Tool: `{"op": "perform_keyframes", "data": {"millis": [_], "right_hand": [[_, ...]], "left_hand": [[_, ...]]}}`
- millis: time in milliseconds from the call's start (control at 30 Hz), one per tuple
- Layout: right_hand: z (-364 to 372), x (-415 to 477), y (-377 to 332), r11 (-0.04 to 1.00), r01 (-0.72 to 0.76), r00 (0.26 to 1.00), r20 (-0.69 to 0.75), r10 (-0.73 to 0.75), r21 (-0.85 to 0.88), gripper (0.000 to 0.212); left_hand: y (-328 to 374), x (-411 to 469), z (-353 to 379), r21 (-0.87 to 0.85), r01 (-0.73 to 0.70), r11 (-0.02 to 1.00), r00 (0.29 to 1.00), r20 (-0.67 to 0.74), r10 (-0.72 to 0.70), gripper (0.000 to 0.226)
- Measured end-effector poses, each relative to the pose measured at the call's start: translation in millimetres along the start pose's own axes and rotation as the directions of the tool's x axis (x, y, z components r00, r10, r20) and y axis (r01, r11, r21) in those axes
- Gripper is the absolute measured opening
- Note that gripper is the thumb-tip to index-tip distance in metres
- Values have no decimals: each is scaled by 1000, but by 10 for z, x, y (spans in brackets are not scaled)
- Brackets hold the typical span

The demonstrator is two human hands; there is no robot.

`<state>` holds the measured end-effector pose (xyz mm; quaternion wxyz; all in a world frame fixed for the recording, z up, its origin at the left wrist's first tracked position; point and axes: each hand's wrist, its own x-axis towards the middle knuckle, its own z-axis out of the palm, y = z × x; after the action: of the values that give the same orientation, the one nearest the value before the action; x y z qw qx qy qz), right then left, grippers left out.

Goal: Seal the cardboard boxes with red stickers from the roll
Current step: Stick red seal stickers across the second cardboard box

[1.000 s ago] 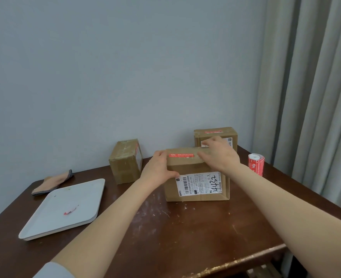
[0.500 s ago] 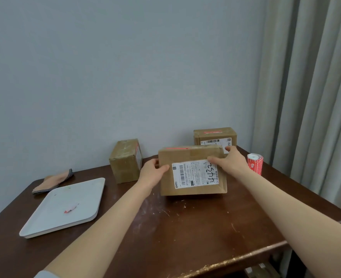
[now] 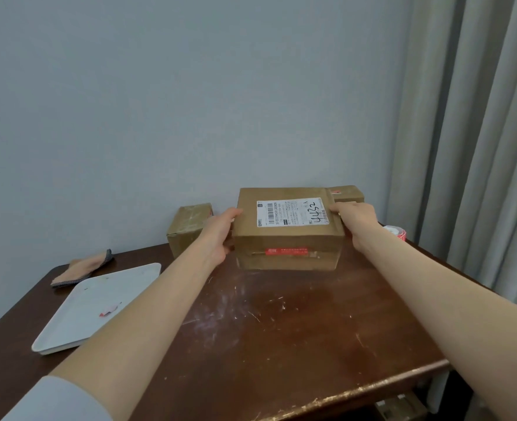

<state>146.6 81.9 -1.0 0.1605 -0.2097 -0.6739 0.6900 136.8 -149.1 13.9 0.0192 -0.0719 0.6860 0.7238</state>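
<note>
Head view shows the brown, white-labelled cardboard box clasped endwise between left hand and right hand, long axis running grip to grip, red sticker strip on its near face, red sticker roll just outside the right hand.

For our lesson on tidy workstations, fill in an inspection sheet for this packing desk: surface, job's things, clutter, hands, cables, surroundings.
Surface: table, dark wood, scratched and smudged white.
Job's things: labelled box, red sticker across its near seam; left box; back box, partly hidden; roll at the right edge.
Clutter: tray with a red scrap; cloth behind it.
Hands: left hand and right hand grip the labelled box's ends.
Cables: nothing seen.
Surroundings: wall behind; curtain right.
</note>
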Motion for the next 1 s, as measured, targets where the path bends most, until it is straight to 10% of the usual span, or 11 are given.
{"op": "perform_keyframes", "data": {"millis": [500, 667, 1000], "right_hand": [[15, 83, -4, 1000, -14, 999, -36, 15, 17, 10], [205, 123, 76, 993, 78, 997, 10, -77, -85, 24], [674, 515, 282, 992, 64, 993, 103, -53, -105, 49]], "left_hand": [[71, 61, -53, 52, -33, 998, 999, 2, 33, 4], [13, 173, -45, 118, -112, 987, 993, 51, 106, 48], [-194, 830, 7, 93, -106, 990, 982, -148, 119, 24]]}}
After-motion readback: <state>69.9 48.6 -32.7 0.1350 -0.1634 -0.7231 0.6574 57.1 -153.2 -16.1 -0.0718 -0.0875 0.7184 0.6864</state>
